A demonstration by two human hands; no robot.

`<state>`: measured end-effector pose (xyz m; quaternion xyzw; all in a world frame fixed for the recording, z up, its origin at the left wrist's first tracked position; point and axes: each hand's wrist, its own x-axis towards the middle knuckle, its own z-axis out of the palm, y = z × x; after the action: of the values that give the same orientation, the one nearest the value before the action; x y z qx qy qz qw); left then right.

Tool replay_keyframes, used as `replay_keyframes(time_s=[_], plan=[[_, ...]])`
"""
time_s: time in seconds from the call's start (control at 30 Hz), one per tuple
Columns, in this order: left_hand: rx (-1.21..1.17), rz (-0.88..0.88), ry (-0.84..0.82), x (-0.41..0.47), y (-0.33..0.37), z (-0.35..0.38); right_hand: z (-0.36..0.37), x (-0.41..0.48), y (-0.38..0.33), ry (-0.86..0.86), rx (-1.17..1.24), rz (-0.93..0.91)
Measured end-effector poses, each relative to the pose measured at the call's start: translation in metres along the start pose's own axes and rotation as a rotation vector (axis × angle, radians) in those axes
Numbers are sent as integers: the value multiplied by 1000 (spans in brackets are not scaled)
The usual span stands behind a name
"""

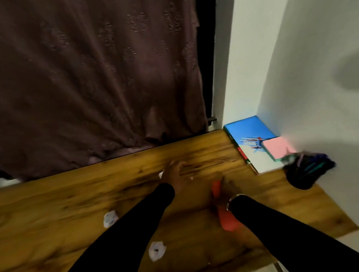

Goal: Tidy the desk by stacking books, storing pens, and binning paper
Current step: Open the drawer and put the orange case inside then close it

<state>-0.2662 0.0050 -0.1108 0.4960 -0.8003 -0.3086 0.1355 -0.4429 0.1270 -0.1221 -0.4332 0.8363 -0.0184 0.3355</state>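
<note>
My left hand [174, 173] rests on the wooden desk [71, 201], fingers curled over a white crumpled paper [161, 174] whose edges peek out beside the hand. My right hand [227, 189] grips a red flat item [225, 220], blurred, which runs under the wrist. Two more crumpled paper balls lie on the desk, one [110, 219] left of my left forearm, one [156, 251] nearer me. A blue-and-white book [250, 132] lies in the far right corner with a pink pad [276, 148] on it. A black pen holder [303, 173] with several pens stands beside it.
A dark brown curtain [86, 79] hangs behind the desk's far edge. White walls [319, 58] close off the right side. The desk's right edge ends just past the pen holder.
</note>
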Motion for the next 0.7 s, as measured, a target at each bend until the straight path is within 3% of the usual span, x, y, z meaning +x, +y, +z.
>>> replay_keyframes(time_s=[0.1,0.23,0.47,0.7], plan=[[39,-53,12,-17,-29,-27,-11,-1,-43,55,192,-140],[-18,-94,109,-49,-37,-59,-18,-3,-74,151,25,-192],[-148,-196,167,-101,-31,-53,4,-18,-63,142,9,-227],[-130,-132,140,-151,-13,-23,20,-66,-53,123,32,-232]])
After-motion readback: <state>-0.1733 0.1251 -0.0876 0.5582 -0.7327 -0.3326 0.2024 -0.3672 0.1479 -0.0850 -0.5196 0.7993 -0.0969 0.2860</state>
